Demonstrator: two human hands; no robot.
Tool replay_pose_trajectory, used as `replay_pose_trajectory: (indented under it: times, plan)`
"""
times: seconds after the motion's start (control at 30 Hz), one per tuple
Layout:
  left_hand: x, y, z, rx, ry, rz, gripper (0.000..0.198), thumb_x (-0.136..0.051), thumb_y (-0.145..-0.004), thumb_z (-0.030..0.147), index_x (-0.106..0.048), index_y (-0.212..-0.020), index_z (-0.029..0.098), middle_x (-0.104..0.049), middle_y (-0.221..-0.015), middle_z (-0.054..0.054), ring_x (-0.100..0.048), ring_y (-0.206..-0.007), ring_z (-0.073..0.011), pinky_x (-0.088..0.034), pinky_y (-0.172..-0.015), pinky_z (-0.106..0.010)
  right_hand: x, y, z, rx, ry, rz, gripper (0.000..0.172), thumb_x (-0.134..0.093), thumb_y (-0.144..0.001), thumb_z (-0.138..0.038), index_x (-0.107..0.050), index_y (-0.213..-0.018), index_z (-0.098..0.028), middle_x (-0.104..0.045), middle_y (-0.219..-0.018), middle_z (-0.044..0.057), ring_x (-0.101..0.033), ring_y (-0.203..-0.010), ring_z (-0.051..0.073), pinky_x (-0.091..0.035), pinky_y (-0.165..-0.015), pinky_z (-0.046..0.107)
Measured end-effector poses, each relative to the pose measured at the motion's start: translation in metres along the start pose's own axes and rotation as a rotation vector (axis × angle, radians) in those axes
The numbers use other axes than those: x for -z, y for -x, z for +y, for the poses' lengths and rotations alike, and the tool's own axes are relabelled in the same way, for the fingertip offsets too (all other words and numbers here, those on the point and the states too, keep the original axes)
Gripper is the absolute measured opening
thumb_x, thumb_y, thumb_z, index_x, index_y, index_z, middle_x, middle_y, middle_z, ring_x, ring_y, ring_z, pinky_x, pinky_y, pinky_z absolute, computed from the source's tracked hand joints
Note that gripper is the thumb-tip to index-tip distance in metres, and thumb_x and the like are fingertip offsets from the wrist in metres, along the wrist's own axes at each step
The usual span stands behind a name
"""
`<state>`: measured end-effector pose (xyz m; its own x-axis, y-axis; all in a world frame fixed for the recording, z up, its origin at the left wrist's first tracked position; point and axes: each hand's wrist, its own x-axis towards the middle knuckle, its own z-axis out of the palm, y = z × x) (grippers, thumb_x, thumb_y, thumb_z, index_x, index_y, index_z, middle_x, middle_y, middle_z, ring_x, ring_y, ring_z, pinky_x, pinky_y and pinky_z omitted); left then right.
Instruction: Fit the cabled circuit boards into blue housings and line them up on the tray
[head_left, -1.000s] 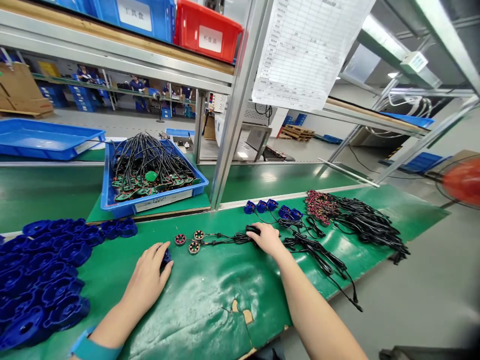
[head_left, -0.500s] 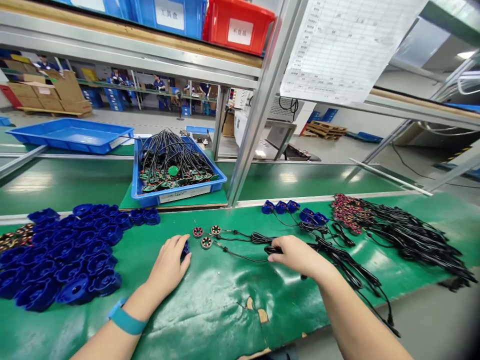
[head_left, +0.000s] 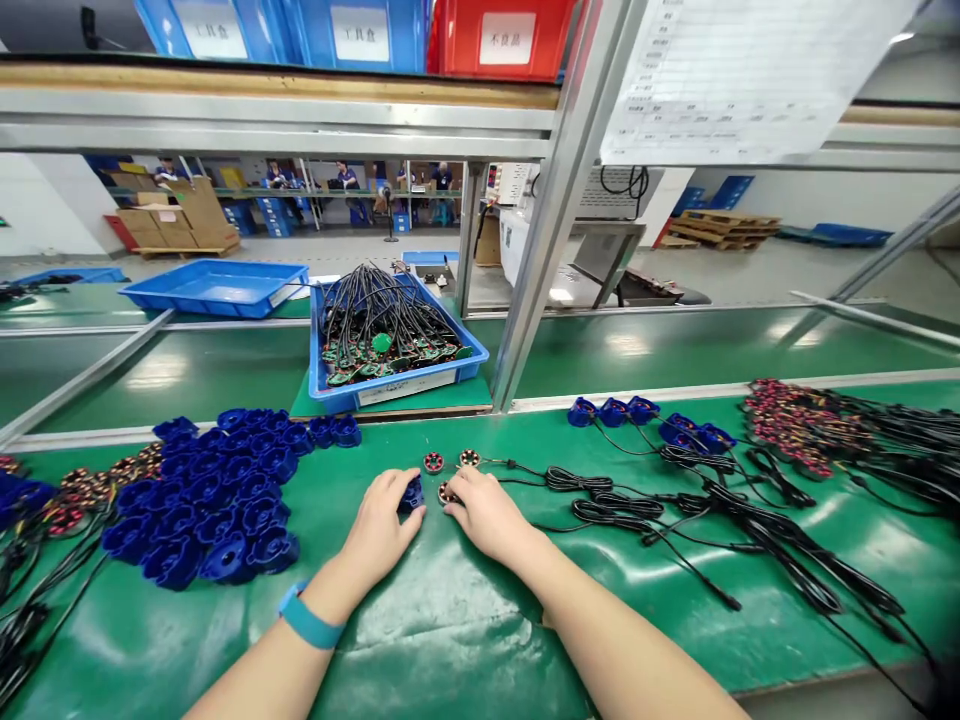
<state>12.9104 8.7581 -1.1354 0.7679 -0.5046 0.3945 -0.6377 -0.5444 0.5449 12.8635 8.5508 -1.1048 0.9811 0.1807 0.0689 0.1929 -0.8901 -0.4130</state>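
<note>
My left hand (head_left: 382, 520) rests on the green tabletop, its fingers curled around a blue plastic housing (head_left: 412, 494) that is partly hidden by them. Close beside it, my right hand (head_left: 491, 515) has thumb and fingers on a small round motor stator (head_left: 445, 492), mostly covered by the fingertips. Just beyond the hands lie a red-rimmed stator (head_left: 433, 462) and another stator (head_left: 469, 457) with a black cable running right from it. A bundled black cable (head_left: 615, 512) lies right of my right hand.
Many blue housings (head_left: 217, 490) are heaped at left, beside loose stators (head_left: 97, 485). Several housings with cables (head_left: 613, 411) stand at right, near a pile of cabled stators (head_left: 787, 425). Behind, a blue tray (head_left: 409, 388) holds wired green circuit boards. A metal post (head_left: 544, 220) rises there.
My right hand has left the cable bundle and moved left to the stator near my left hand. My left hand keeps hold of the blue housing. The view has turned left.
</note>
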Motion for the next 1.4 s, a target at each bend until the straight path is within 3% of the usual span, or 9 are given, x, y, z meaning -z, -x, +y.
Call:
replay_pose_trajectory:
  times: [0.1,0.2,0.27,0.47,0.63,0.73,0.9,1.4]
  plan:
    - [-0.001,0.000,0.003,0.000,0.039,-0.027,0.047,-0.058,-0.089,0.021,-0.050,-0.136,0.027,-0.061,-0.123,-0.010,-0.060,-0.116,-0.0254,-0.051,-0.101,-0.046,-0.005,0.009,0.001,-0.019,-0.113,-0.001,0.014,-0.067,-0.091,-0.025,-0.063,-0.104,-0.020,-0.063,-0.110,0.007,-0.065,-0.097,0.021,-0.049,-0.084,0.033]
    - [-0.005,0.001,0.002,0.057,0.054,0.017,0.060,-0.061,-0.086,0.020,-0.040,-0.142,0.024,-0.059,-0.128,-0.012,-0.058,-0.121,-0.0264,-0.049,-0.105,-0.048,-0.004,0.016,-0.001,-0.083,-0.167,-0.002,0.035,-0.072,-0.088,-0.030,-0.057,-0.118,-0.020,-0.065,-0.113,0.008,-0.065,-0.100,0.024,-0.050,-0.085,0.035]
    - [-0.008,0.001,0.000,0.096,0.049,0.038,0.064,-0.064,-0.085,0.022,-0.037,-0.143,0.022,-0.058,-0.129,-0.012,-0.058,-0.121,-0.0266,-0.049,-0.106,-0.049,-0.004,0.016,-0.003,-0.075,-0.154,-0.003,0.040,-0.071,-0.088,-0.033,-0.056,-0.123,-0.020,-0.064,-0.116,0.009,-0.065,-0.101,0.025,-0.051,-0.086,0.037]
    - [-0.003,-0.003,-0.002,0.090,-0.029,0.058,0.050,-0.069,-0.085,0.033,-0.046,-0.128,0.021,-0.061,-0.120,-0.011,-0.059,-0.116,-0.0278,-0.051,-0.102,-0.050,-0.006,0.010,-0.002,-0.016,-0.153,0.003,0.027,-0.069,-0.088,-0.033,-0.061,-0.110,-0.019,-0.063,-0.114,0.008,-0.065,-0.099,0.024,-0.051,-0.086,0.036]
    - [0.008,-0.004,0.012,-0.089,-0.154,0.148,0.038,-0.064,-0.088,0.030,-0.057,-0.124,0.022,-0.052,-0.138,-0.015,-0.048,-0.132,-0.0326,-0.044,-0.108,-0.055,-0.007,0.010,-0.001,-0.016,-0.206,0.048,0.027,-0.072,-0.087,-0.030,-0.060,-0.109,-0.019,-0.063,-0.111,0.007,-0.064,-0.099,0.023,-0.050,-0.087,0.034]
    - [0.011,-0.002,0.022,-0.184,-0.221,0.126,0.028,-0.060,-0.091,0.025,-0.063,-0.119,0.024,-0.049,-0.145,-0.014,-0.042,-0.138,-0.0343,-0.042,-0.110,-0.058,-0.009,0.012,-0.003,0.002,-0.244,0.121,0.026,-0.070,-0.088,-0.029,-0.059,-0.109,-0.019,-0.062,-0.110,0.007,-0.064,-0.100,0.022,-0.051,-0.087,0.034]
    - [0.008,0.000,0.026,-0.275,-0.268,0.058,0.033,-0.053,-0.094,0.018,-0.063,-0.125,0.023,-0.048,-0.150,-0.015,-0.038,-0.143,-0.0351,-0.043,-0.107,-0.061,-0.013,0.013,-0.006,0.009,-0.240,0.178,0.022,-0.066,-0.089,-0.028,-0.060,-0.109,-0.019,-0.062,-0.110,0.008,-0.064,-0.100,0.024,-0.052,-0.087,0.037]
    - [0.000,0.002,0.021,-0.267,-0.178,0.030,0.032,-0.049,-0.095,0.013,-0.060,-0.125,0.021,-0.052,-0.147,-0.013,-0.039,-0.144,-0.0324,-0.045,-0.110,-0.059,-0.015,0.014,-0.017,-0.058,-0.175,0.174,0.018,-0.063,-0.090,-0.025,-0.061,-0.107,-0.019,-0.061,-0.106,0.007,-0.065,-0.093,0.022,-0.052,-0.080,0.034]
